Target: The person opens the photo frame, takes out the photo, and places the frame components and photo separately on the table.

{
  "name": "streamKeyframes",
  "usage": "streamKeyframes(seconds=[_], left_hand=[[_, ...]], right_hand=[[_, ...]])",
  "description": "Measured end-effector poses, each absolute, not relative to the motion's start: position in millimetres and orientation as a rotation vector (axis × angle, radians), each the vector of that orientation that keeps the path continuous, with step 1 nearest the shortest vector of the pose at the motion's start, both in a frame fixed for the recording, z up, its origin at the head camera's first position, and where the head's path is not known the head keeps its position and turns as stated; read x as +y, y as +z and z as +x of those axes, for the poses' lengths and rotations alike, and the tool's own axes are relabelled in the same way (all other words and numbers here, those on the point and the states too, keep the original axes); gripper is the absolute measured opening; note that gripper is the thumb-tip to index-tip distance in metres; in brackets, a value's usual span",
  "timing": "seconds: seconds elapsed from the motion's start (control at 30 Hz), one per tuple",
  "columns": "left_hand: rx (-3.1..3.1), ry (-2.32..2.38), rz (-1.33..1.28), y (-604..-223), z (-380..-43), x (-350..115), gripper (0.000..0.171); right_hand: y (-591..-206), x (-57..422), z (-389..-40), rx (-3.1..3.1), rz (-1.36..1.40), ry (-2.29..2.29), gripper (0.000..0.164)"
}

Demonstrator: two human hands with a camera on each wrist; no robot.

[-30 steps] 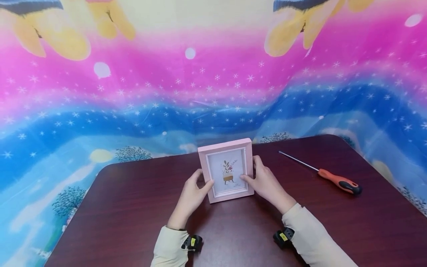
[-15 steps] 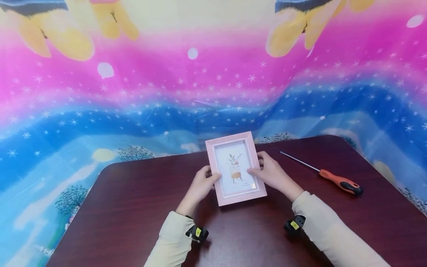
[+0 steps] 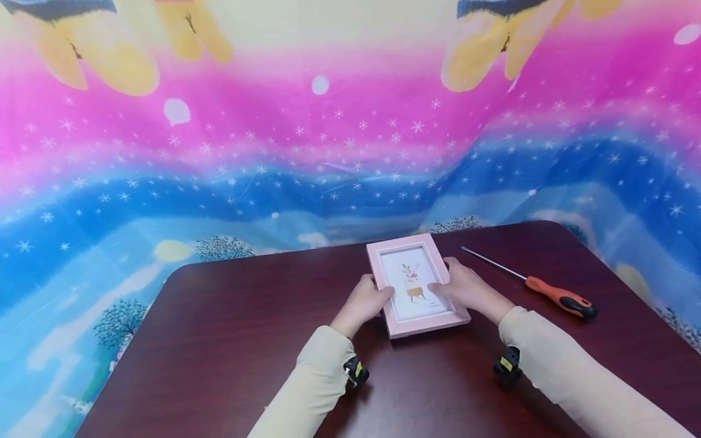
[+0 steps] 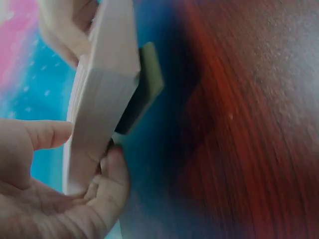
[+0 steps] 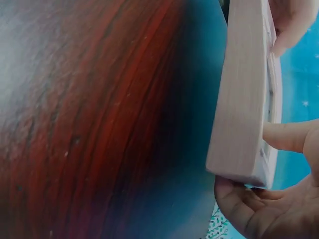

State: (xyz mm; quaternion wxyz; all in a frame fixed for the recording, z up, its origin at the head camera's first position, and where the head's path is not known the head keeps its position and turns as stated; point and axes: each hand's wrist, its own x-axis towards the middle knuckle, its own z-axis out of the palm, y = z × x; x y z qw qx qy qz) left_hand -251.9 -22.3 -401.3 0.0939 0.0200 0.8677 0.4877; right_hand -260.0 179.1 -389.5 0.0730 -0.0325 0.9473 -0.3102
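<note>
A pink picture frame [image 3: 414, 286] with a potted-plant print is gripped at both sides, leaning back with its picture facing up toward the head camera. On its left side the left hand [image 3: 364, 301] holds on, thumb over the front border. Opposite, the right hand [image 3: 467, 289] grips the right side, its thumb reaching onto the picture. The left wrist view shows the left fingers [image 4: 115, 172] curled behind the frame's thick edge, where a stand flap [image 4: 149, 82] juts out from the back. In the right wrist view, right fingertips [image 5: 227, 191] press under a corner.
An orange-and-black screwdriver [image 3: 558, 296] lies on the dark red wooden table [image 3: 246, 340], right of the right hand. Behind the table's far edge hangs a colourful printed cloth [image 3: 328, 140]. Black cameras sit on both wrists.
Both hands have carried the picture frame to the right. From nearly upright it has tipped back to a flatter lean. The screwdriver stays where it was.
</note>
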Motion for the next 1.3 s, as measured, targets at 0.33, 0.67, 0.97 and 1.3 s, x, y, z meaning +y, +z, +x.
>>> streamKeyframes(seconds=[0.33,0.67,0.97,1.3], left_hand=[[2.736,1.162,0.003,-406,-248,3,0.067],[2.618,1.205,-0.042,-410,-251,9,0.07],[2.582,1.187,-0.074,-412,-252,14,0.069],[2.479,1.272,-0.087,-415,-254,11,0.073]], right_hand=[[-398,192,-256,2.811,-0.237,-0.961,0.071],[-410,193,-252,2.781,-0.235,-0.941,0.07],[-406,187,-252,2.768,-0.155,-0.748,0.082],[-407,194,-254,2.763,-0.264,-0.836,0.065]])
